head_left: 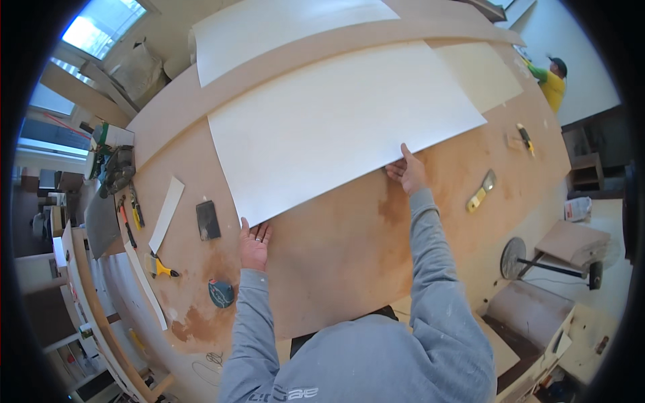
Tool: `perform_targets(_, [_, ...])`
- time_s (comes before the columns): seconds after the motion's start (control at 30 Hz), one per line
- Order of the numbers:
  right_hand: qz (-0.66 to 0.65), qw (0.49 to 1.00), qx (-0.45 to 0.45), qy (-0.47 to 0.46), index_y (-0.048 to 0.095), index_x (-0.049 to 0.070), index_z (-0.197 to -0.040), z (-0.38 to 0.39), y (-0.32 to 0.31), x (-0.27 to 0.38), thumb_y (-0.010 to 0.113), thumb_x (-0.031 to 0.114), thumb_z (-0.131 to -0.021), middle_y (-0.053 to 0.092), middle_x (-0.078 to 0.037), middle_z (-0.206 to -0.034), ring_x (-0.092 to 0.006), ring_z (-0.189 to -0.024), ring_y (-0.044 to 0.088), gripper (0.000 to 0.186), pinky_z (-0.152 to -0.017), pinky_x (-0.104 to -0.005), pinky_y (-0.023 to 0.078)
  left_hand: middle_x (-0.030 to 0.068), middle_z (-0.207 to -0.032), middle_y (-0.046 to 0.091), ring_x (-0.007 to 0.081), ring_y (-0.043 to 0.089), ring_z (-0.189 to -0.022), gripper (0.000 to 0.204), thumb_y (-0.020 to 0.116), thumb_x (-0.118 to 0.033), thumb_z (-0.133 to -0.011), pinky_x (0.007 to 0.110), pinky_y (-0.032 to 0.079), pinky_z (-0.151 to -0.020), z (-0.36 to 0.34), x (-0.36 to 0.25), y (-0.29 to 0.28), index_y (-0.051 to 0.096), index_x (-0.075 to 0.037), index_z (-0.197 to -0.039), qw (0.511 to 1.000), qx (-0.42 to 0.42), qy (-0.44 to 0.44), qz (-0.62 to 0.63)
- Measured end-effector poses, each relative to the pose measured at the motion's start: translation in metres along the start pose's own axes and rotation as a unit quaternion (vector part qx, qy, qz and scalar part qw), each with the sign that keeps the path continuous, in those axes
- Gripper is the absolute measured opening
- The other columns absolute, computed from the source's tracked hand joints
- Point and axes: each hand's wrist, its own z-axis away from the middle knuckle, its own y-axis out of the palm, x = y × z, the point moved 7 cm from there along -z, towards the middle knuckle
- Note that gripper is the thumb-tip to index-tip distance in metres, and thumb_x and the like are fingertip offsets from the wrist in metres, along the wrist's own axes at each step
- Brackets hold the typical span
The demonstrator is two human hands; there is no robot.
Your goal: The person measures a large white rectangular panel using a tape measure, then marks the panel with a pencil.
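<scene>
Seen from above, looking down over grey-sleeved forearms at a wide brown workbench [349, 248] stained in darker patches. Lying flat across the middle of it, a large cream-white laminate sheet [336, 121], tilted so its near edge runs up from lower left to upper right. Left hand [254, 246] at the sheet's near left corner, fingers flat and spread against the edge, thumb up beside it, not clenched. Right hand [407, 172] further along the same near edge, thumb on top of the sheet and fingers tucked beneath, pinching the edge. Behind the sheet, a long bare board [175, 107] with a second pale sheet [269, 27] on it, and a smaller yellowish sheet [480, 74] to the right. Left of the hands, a narrow white strip [166, 213], a dark rectangular block [207, 220], a yellow-handled scraper [160, 267] and a round teal lid [221, 293]. Right of the hands, a yellow-handled brush [480, 192] and a yellow utility knife [525, 138]. At far upper right, another person in a yellow shirt [553, 84], well apart from the bench work. Upper left, a bright window [101, 27].
</scene>
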Motion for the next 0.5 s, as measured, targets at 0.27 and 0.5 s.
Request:
perform_targets(0.27, [0.069, 0.998, 0.014, 0.007, 0.065, 0.005, -0.097, -0.016, 0.003, 0.021, 0.075, 0.035, -0.099, 0.065, -0.007, -0.068, -0.0158, -0.048, 0.057, 0.031, -0.042, -0.0303, 0.044, 0.0086, -0.088, 0.072, 0.0225, 0.071, -0.074, 0.025, 0.076, -0.026, -0.100, 0.036, 0.063, -0.066, -0.051, -0.023, -0.022, 0.068, -0.003, -0.106, 0.988, -0.073, 0.116, -0.076])
perform_targets(0.5, [0.062, 0.992, 0.060, -0.090, 0.066, -0.004, -0.081, 0.008, 0.003, 0.025, 0.074, 0.023, -0.098, 0.064, -0.012, -0.060, -0.0152, -0.041, 0.052, 0.033, -0.037, -0.0308, 0.036, 0.0085, -0.090, 0.074, 0.0200, 0.072, -0.072, 0.015, 0.071, -0.018, -0.102, 0.035, 0.062, -0.065, -0.027, -0.048, -0.031, 0.070, -0.004, -0.105, 0.982, -0.099, 0.099, -0.130])
